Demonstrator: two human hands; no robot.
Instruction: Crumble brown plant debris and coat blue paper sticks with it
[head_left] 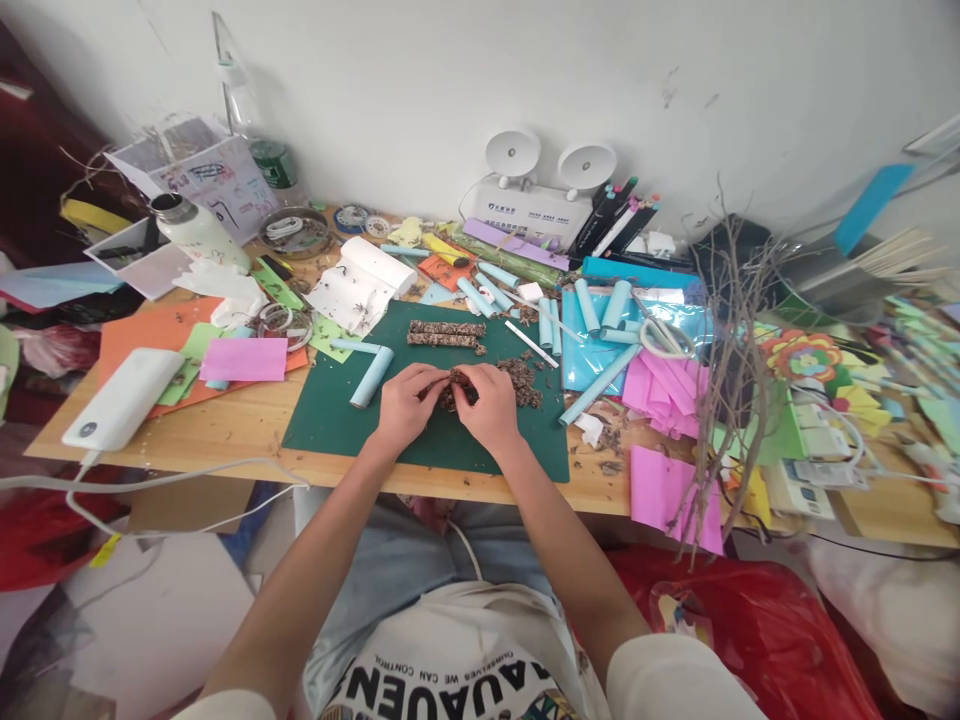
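White shirt (465, 612) cloth lies nearest the head camera. Beyond, above the green mat (334, 420) on the table (232, 430), the left hand (407, 408) and right hand (489, 405) each have their grip pinched nearly closed on one crumbly brown piece (450, 397), beside loose brown shreds (525, 388). Pressing or shaping seems in hand; the next move calls for light, even fingertip pressure.

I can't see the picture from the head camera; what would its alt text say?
Two bare hands, left and right, pinch brown crumbly material over a green mat, near two brown-coated rolls. Blue paper tubes and craft scraps clutter the wooden desk.
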